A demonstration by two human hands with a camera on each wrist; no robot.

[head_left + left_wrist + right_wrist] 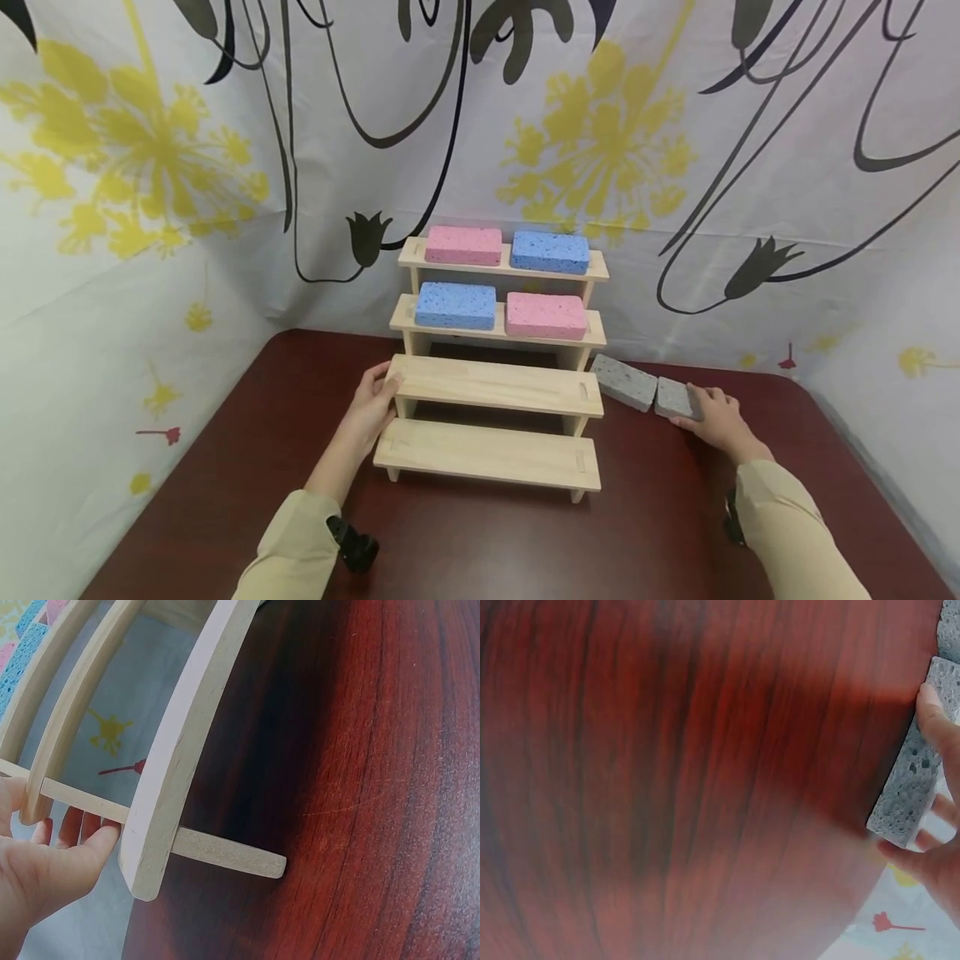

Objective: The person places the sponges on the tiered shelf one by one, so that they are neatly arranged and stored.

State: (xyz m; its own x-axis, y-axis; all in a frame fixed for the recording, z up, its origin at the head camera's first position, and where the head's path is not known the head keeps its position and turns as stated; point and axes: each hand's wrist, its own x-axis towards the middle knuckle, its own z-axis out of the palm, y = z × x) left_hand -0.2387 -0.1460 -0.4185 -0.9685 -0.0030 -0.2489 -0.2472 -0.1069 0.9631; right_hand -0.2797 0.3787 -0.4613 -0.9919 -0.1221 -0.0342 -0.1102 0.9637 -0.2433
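Note:
A wooden stepped display rack [486,457] stands on the table. At its left side my left hand [372,406] grips the end of the second step from the bottom. In the left wrist view, the left hand's fingers [90,825] are at the side rail under that step. To the right of the rack two grey sponges lie almost end to end on the table. My right hand [720,421] holds the right grey sponge [674,398], with the left grey sponge [624,382] just beyond it. The right wrist view shows fingers at the held sponge's [919,761] edges.
On the top step sit a pink sponge [463,246] and a blue sponge [550,252]. The step below bears a blue sponge [455,306] and a pink sponge [546,316]. A patterned cloth [420,100] hangs behind the dark red table [480,550].

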